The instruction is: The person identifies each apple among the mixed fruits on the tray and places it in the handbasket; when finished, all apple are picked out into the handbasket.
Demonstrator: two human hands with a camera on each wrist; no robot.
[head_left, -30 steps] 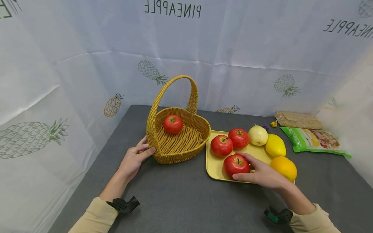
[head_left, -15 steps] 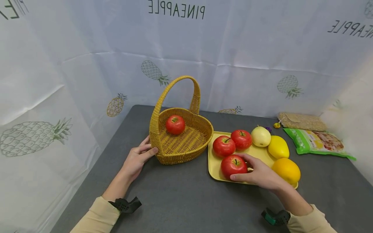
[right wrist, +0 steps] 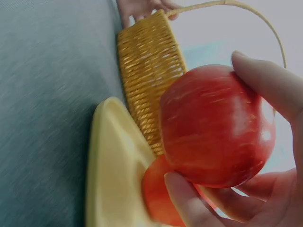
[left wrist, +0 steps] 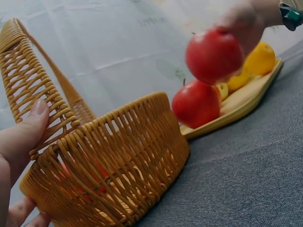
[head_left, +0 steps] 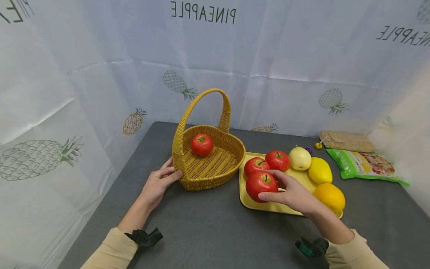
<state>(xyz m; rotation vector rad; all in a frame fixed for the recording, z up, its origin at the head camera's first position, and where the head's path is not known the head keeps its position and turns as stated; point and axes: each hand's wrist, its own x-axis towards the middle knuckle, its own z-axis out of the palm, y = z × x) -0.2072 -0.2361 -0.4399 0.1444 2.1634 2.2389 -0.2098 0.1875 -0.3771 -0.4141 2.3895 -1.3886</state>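
Note:
My right hand (head_left: pixel 293 192) grips a red apple (head_left: pixel 261 186) between thumb and fingers, lifted over the left part of the yellow tray (head_left: pixel 248 201). In the right wrist view the held apple (right wrist: pixel 215 125) fills the grip. My left hand (head_left: pixel 161 183) holds the heart-shaped wicker basket (head_left: pixel 205 183) at its left side, thumb pressed on the handle base (left wrist: pixel 42 113) and fingers round the outer wall. One red apple (head_left: pixel 202 144) lies inside the basket. Two more red apples, a front one (head_left: pixel 253 166) and a back one (head_left: pixel 278 160), rest on the tray.
Also on the tray side are a pale round pear (head_left: pixel 300 158), a yellow mango-like fruit (head_left: pixel 320 170) and an orange-yellow fruit (head_left: pixel 330 197). Behind them lie a green food packet (head_left: pixel 366 164) and a bag of grains (head_left: pixel 347 141). A pineapple-print curtain (head_left: pixel 215 48) hangs behind the table.
My right hand has raised the apple off the tray and carried it left, toward the basket. The left hand keeps its hold on the basket; the head view has shifted slightly.

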